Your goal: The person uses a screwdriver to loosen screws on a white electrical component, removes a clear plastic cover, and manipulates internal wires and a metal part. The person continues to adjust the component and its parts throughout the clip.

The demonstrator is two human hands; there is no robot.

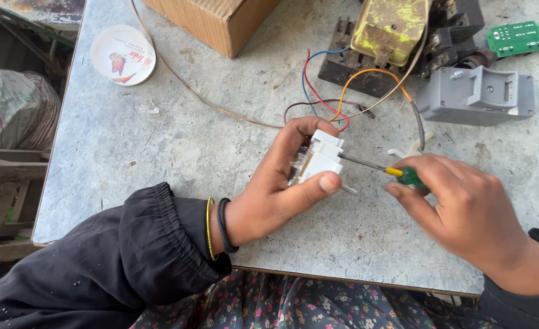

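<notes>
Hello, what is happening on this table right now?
A person holds a small white switch module in the left hand just above a grey table. The right hand grips a green-handled screwdriver, whose tip is at the module's side. Coloured wires run from the module towards a dark old electrical unit. A grey plastic housing lies nearby.

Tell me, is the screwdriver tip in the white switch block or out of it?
In. The screwdriver shaft runs into the side of the white switch block, and its tip is hidden there.
</notes>
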